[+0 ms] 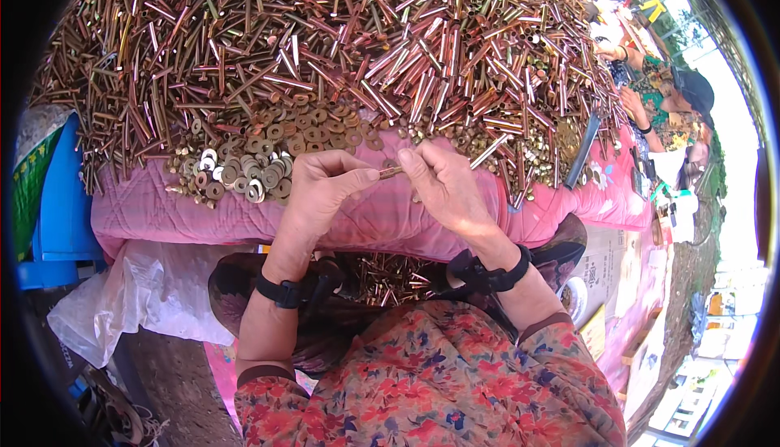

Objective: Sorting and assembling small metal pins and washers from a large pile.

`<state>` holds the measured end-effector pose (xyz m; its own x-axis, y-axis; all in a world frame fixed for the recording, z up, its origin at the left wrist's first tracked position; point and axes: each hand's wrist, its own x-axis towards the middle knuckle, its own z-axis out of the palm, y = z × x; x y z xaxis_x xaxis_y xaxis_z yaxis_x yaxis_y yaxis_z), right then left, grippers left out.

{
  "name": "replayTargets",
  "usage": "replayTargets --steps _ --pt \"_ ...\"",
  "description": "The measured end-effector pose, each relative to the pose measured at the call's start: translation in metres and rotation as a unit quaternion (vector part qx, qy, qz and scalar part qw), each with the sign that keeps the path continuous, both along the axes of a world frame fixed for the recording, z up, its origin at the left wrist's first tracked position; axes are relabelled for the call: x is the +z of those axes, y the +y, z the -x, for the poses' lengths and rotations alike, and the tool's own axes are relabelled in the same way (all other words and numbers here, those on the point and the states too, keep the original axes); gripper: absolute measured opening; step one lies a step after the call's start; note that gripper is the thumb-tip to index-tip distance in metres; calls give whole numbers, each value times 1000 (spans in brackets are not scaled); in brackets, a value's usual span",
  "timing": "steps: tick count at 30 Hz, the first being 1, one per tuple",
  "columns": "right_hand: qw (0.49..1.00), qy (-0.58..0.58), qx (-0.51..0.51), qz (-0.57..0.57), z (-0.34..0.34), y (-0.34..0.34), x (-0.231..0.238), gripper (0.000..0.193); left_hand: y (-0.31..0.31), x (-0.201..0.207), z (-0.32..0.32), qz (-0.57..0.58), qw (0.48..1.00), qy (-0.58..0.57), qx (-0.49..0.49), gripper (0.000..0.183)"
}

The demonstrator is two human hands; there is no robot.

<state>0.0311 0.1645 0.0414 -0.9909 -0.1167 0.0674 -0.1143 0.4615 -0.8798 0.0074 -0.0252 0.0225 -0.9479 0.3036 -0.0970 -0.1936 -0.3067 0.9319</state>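
My left hand (318,191) and my right hand (445,185) meet over the near edge of a pink quilted cloth (203,213). Thumb and fingers of both are pinched on a short, thin copper-coloured metal rod (391,172) between them; its ends are hidden by the fingers. Flat round washers (258,172), some silvery and some brassy, lie in a heap beside my left hand. Small brass-coloured nuts (538,148) are scattered past my right hand. Beyond both rises a large pile of copper-coloured metal rods and tubes (325,49). A single shiny rod (490,150) sticks out beside my right hand.
A blue plastic container (67,203) stands at the left, with clear plastic sheeting (150,293) hanging nearby. A dark bar-like tool (583,151) rests at the right of the cloth. More metal pieces (390,278) lie below, near my lap. Another person (678,114) sits at the far right.
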Motion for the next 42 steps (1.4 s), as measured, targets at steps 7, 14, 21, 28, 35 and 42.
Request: replayTargets --steps 7,14,21,28,35,42 --pt "977 213 25 -4 6 -1 -7 34 1 0 0 13 1000 -13 -4 8" --pt "999 16 29 10 2 4 6 31 3 -7 3 7 1000 -14 -19 7" --pt "993 108 25 -46 -4 5 3 28 4 -5 2 7 999 -24 -25 8" --pt "993 95 32 -58 -2 7 3 28 1 -7 1 14 999 -25 -45 10" --pt "999 -7 3 -38 22 12 -20 31 -10 22 36 324 913 246 -17 13" --pt "995 26 47 -84 22 -6 -26 24 -9 2 95 697 608 325 197 35"
